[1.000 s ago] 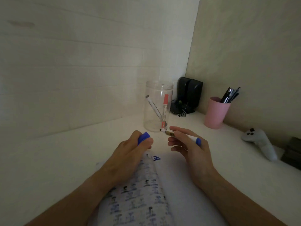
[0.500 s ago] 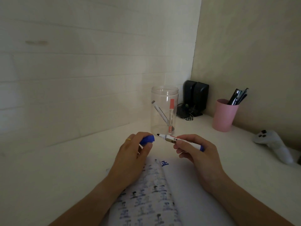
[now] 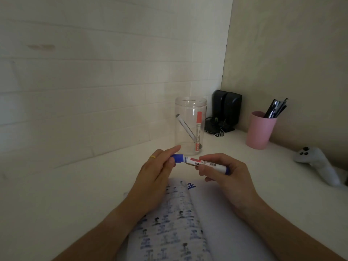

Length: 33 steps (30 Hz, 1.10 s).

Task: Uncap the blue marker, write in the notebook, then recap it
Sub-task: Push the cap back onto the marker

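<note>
Blue marker (image 3: 207, 163) sits level above the notebook (image 3: 188, 223), right hand (image 3: 226, 174) fingers clamped on the barrel, left hand (image 3: 160, 172) pinching the cap (image 3: 178, 158). Looks seated, hard to tell; push straight till it clicks.

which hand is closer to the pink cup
Right. The right hand holds the marker below-left of the pink cup; the left hand sits farther left.

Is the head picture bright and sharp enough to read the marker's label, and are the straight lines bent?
Head view: dim, flat light, no glare; the label on the blue marker shows a barcode, but its text is too small to read; the notebook writing is soft and blurred; the wall corner leans from wide-angle distortion.
</note>
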### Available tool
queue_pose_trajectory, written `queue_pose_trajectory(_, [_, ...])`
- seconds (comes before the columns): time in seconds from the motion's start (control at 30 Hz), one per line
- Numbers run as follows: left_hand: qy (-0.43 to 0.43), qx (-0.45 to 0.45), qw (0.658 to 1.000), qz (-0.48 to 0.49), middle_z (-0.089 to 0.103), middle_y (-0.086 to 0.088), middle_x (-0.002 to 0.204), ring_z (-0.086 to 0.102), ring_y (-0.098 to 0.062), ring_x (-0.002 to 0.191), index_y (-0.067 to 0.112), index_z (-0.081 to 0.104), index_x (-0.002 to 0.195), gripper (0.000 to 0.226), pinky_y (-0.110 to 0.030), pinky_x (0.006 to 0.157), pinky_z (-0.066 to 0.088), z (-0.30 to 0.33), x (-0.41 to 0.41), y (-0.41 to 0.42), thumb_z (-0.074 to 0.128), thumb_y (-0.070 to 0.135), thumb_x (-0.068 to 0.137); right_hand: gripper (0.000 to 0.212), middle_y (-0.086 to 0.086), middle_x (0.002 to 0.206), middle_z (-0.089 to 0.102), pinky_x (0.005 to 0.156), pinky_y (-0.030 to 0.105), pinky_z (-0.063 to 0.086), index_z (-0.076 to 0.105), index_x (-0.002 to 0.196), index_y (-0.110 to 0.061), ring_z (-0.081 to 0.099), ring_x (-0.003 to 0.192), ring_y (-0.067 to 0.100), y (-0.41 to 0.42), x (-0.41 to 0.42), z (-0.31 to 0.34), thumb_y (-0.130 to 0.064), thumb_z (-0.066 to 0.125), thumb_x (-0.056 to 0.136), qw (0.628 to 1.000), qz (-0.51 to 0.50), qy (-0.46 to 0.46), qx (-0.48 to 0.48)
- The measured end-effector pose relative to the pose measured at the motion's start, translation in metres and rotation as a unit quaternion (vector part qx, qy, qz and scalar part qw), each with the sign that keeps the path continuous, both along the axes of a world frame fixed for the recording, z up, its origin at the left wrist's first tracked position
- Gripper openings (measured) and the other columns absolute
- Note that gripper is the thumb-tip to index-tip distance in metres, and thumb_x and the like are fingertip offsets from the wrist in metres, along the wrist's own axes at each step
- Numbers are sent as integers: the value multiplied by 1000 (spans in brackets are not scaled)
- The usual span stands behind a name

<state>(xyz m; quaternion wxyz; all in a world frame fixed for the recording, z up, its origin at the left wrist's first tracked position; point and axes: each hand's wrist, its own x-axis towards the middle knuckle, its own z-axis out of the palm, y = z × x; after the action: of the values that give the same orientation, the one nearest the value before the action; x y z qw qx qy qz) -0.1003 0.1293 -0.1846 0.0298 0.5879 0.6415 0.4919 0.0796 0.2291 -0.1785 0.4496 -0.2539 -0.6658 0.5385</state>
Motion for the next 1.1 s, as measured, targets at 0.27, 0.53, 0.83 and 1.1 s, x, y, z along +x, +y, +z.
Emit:
queue_pose_trajectory(0.27, [-213, 47, 975, -40, 80, -7, 85, 71, -13, 67, 11, 69, 112, 18, -21, 68, 59, 12, 0, -3, 64, 9, 95, 24, 1, 89, 78, 65, 21, 56, 78, 99, -12, 65, 69, 11, 0, 3, -2, 1, 79, 79, 999, 21, 6, 24])
queue_pose_trajectory(0.53, [-264, 49, 959, -93, 78, -10, 76, 68, -17, 63, 7, 76, 106, 18, -21, 66, 57, 16, -6, -8, 70, 6, 88, 25, 17, 87, 79, 67, 24, 58, 81, 99, -10, 71, 73, 20, -3, 5, 2, -16, 79, 75, 997, 55, 38, -27])
queue_pose_trajectory(0.83, [-202, 32, 973, -104, 79, -8, 78, 71, -12, 62, 4, 75, 105, 18, -19, 66, 58, 16, 0, -11, 70, 1, 88, 32, 21, 77, 77, 60, 22, 57, 80, 98, -1, 70, 62, 19, -3, 11, 3, -23, 75, 75, 989, 90, 47, -105])
queue_pose_trajectory(1.1, [-160, 68, 983, -66, 78, -8, 91, 73, -17, 72, 10, 71, 114, 22, -20, 72, 59, 13, 1, -6, 66, 6, 93, 29, 21, 87, 80, 61, 25, 55, 76, 99, -3, 69, 68, 20, -6, 8, 5, -21, 76, 76, 990, 113, 10, -80])
